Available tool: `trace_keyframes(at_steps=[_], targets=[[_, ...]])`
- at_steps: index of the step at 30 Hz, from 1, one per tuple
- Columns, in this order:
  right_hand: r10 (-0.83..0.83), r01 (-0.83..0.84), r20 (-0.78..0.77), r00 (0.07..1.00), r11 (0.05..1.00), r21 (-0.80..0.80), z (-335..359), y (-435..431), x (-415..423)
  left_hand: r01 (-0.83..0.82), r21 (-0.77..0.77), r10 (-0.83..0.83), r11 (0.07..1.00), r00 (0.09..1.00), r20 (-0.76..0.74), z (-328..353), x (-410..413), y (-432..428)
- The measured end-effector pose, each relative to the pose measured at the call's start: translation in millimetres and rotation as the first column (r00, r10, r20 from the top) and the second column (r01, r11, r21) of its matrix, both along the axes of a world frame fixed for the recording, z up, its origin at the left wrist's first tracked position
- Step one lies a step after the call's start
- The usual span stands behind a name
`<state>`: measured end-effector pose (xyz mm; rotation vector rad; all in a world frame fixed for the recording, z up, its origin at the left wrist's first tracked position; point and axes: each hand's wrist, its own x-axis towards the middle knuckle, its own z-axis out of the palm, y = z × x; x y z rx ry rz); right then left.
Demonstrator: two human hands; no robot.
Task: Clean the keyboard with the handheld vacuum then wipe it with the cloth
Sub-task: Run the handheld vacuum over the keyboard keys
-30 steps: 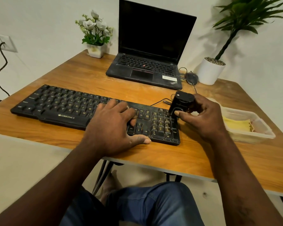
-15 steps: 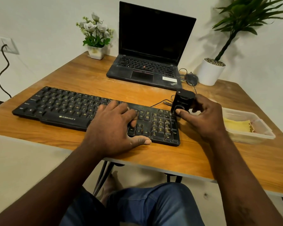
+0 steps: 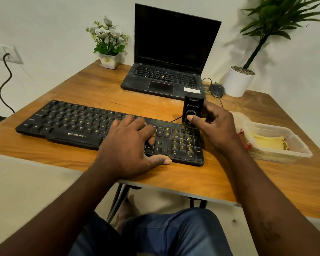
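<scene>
Up tips the handheld vacuum (image 3: 192, 109), standing straighter than a second ago with its logo face now turned toward us, nozzle down over the far right corner of the keyboard (image 3: 72, 124). We have our right hand (image 3: 216, 126) wrapped round its body, thumb resting on the round button on the front. It looks small, rigid and light, an easy one-hand job, and the smooth black casing could slip, so we judge the fingers-behind, thumb-in-front hold on the lower body the right one. Our left hand (image 3: 129, 145) lies flat, fingers spread and straight, pressing the keys beside the arrow cluster to pin the board down; the board looks stiff and light enough to skate otherwise. Waiting just to the right, the yellow cloth (image 3: 266, 142) sits soft and folded in a clear plastic tub (image 3: 292, 139). Everything rests on a wooden table (image 3: 100, 85), with a laptop (image 3: 166, 78), a mouse (image 3: 217, 88) and two potted plants against pale walls.
</scene>
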<state>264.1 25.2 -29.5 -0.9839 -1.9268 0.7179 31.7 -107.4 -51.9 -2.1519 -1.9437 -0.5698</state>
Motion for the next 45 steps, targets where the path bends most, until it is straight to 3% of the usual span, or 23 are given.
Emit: trace_keyframes(at_steps=[5,9,14,18,22,31,38,45], targets=[[0.092,-0.092,-0.007,0.996,0.994,-0.066,0,-2,0,0.001,0.008,-0.001,1.000,1.000,0.003,-1,-1,0],[0.008,-0.008,0.021,1.000,1.000,-0.006,-1,0,-3,0.002,-0.005,-0.002,1.000,1.000,0.007,1,0,0],[0.082,-0.087,-0.050,0.995,0.990,-0.110,-2,-2,-2,0.002,-0.011,-0.002,1.000,1.000,0.010,2,1,-1],[-0.006,0.004,-0.042,0.999,0.998,-0.058,-3,-1,-7,-0.001,-0.021,0.001,1.000,1.000,-0.007,2,0,-2],[0.079,-0.087,-0.073,0.994,0.990,-0.113,-3,-2,-2,0.000,-0.025,0.000,1.000,1.000,-0.010,2,0,-1],[-0.116,0.115,0.016,0.993,0.991,0.070,0,0,1,-0.021,-0.069,0.019,0.997,0.999,-0.030,4,1,-1],[-0.058,0.058,0.020,0.998,0.998,0.026,1,-1,8,-0.017,-0.077,0.015,0.997,1.000,-0.023,5,1,-3],[-0.100,0.100,-0.001,0.995,0.995,0.031,1,-1,9,-0.020,-0.088,0.017,0.996,0.999,-0.033,5,1,0]])
